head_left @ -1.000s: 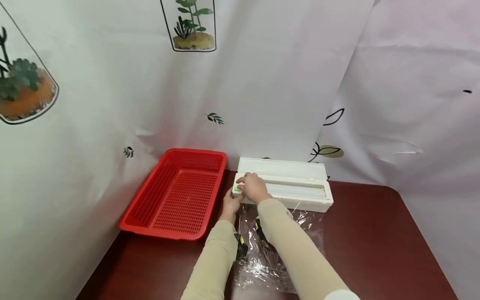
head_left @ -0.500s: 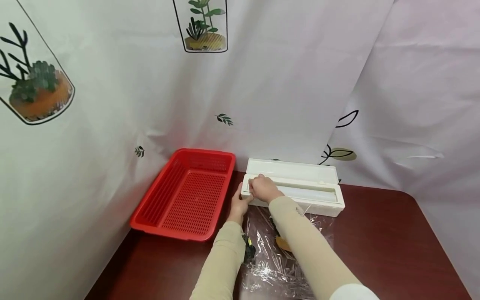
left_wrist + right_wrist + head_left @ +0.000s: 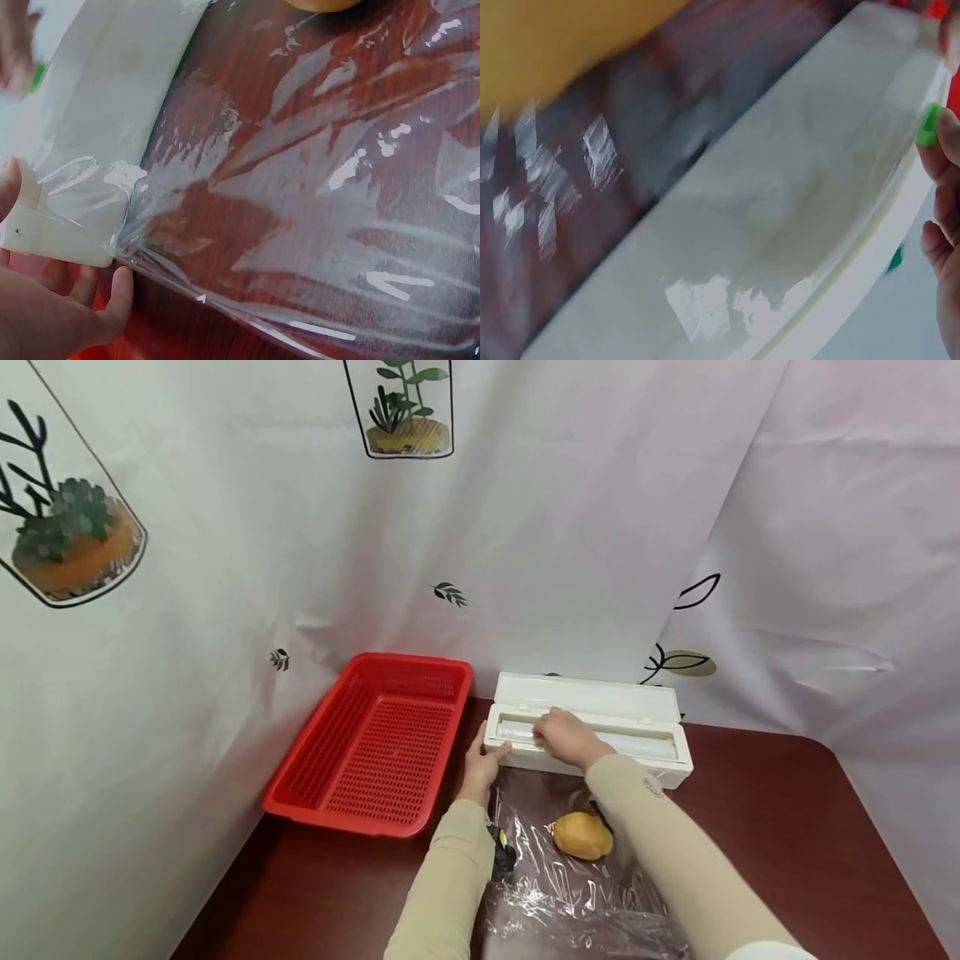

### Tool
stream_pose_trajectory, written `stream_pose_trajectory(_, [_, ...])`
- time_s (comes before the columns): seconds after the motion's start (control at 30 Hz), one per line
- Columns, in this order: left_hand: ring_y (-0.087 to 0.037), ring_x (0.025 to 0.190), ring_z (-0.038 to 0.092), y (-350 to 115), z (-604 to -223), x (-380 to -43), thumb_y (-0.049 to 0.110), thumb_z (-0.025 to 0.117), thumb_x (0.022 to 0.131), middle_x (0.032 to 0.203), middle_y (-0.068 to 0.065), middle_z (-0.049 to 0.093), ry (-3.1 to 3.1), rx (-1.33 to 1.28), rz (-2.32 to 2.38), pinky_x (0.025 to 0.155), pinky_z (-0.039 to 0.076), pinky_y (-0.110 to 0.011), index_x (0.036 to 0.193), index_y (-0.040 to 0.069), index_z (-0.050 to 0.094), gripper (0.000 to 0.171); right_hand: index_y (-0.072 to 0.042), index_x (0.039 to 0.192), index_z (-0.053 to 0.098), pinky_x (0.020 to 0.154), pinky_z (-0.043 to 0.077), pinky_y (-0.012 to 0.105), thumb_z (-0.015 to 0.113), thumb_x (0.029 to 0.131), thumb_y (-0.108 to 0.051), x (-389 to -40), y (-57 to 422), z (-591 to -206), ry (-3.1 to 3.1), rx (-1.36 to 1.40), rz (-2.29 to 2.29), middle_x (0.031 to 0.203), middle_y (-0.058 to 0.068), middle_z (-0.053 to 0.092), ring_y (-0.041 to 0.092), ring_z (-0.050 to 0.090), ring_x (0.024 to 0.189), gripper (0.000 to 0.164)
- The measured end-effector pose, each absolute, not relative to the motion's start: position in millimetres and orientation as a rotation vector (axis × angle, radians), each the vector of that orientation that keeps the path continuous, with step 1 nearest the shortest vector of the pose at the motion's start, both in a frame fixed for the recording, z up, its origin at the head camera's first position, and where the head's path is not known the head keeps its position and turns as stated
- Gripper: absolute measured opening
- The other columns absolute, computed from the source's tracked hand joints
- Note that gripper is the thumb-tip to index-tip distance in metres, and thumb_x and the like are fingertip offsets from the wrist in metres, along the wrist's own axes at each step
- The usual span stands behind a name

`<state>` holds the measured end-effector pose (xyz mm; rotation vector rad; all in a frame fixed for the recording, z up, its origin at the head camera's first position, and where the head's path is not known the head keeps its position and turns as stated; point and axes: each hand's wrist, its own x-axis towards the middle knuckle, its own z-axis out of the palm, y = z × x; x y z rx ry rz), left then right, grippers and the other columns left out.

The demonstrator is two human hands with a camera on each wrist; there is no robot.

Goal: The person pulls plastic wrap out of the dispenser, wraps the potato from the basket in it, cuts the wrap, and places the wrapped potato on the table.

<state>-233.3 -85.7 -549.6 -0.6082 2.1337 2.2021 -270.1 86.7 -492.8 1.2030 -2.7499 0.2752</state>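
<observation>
A white cling film dispenser (image 3: 540,762) stands at the back of the table, its lid raised and the film roll visible inside. My left hand (image 3: 480,770) grips its left end, thumb on top and fingers below in the left wrist view. My right hand (image 3: 567,737) pinches the small green slide cutter (image 3: 928,125) on the dispenser's edge, left of the middle. Clear cling film (image 3: 540,881) spreads from the dispenser towards me. A yellow-orange oval fruit (image 3: 583,836) lies in the film area; its exact kind is unclear. The right forearm hides part of the film.
A red perforated plastic basket (image 3: 375,760) stands to the left, close to the left hand. The dark red-brown table (image 3: 780,827) extends to the right. A patterned white curtain (image 3: 540,527) hangs directly behind the dispenser.
My right hand has moved rightwards along the dispenser from its left end. The left hand stays at that end. The fruit, earlier hidden by the right arm, now shows.
</observation>
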Motion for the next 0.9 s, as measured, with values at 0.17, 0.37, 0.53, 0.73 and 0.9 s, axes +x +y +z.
stream_pose_trajectory(0.17, [-0.029,0.133,0.026,-83.3,-549.7,-235.2,0.007,0.069,0.082,0.145,-0.013,0.033,2.128,-0.611,2.236,0.107,0.025,-0.040,0.143,0.016,0.037,0.070,-0.011,0.072,0.060,0.076,0.043,0.037,0.062,0.082,-0.004,-258.0,169.4,-493.8,-2.792,1.162,0.220,0.075,0.000,0.059,0.020,0.050,0.074,0.012])
stream_pose_trajectory(0.37, [-0.027,0.133,0.026,-90.8,-546.3,-237.7,-0.001,0.064,0.083,0.146,-0.014,0.032,2.077,-0.638,2.290,0.107,0.024,-0.040,0.143,0.011,0.034,0.069,-0.011,0.071,0.056,0.070,0.040,0.037,0.063,0.077,0.000,-239.5,257.4,-497.9,-2.696,1.059,0.084,0.072,0.001,0.056,0.023,0.046,0.072,0.014])
stream_pose_trajectory(0.53, [-0.027,0.135,0.024,-86.5,-543.3,-238.5,0.001,0.065,0.084,0.147,-0.013,0.029,2.060,-0.622,2.280,0.108,0.023,-0.039,0.144,0.012,0.033,0.069,-0.007,0.080,0.063,0.067,0.038,0.039,0.065,0.078,-0.002,-226.2,282.5,-504.6,-2.703,0.866,0.160,0.079,0.004,0.059,0.025,0.046,0.075,0.006])
stream_pose_trajectory(0.73, [-0.030,0.126,0.033,-80.5,-541.0,-236.9,0.005,0.062,0.083,0.148,-0.012,0.029,1.945,-0.704,2.245,0.096,0.033,-0.042,0.145,0.017,0.031,0.070,0.002,0.114,0.059,0.084,0.038,0.052,0.064,0.085,-0.006,-190.9,288.5,-529.6,-2.803,0.245,0.839,0.105,0.021,0.056,0.037,0.049,0.098,0.030])
stream_pose_trajectory(0.9, [-0.028,0.109,0.038,-80.5,-536.6,-241.3,0.011,0.049,0.086,0.143,-0.014,0.034,1.798,-0.828,2.287,0.072,0.033,-0.032,0.143,0.015,0.036,0.058,0.005,0.128,0.044,0.080,0.041,0.051,0.062,0.086,-0.002,-157.1,293.7,-542.8,-2.778,-0.021,1.143,0.108,0.026,0.047,0.039,0.050,0.094,0.047])
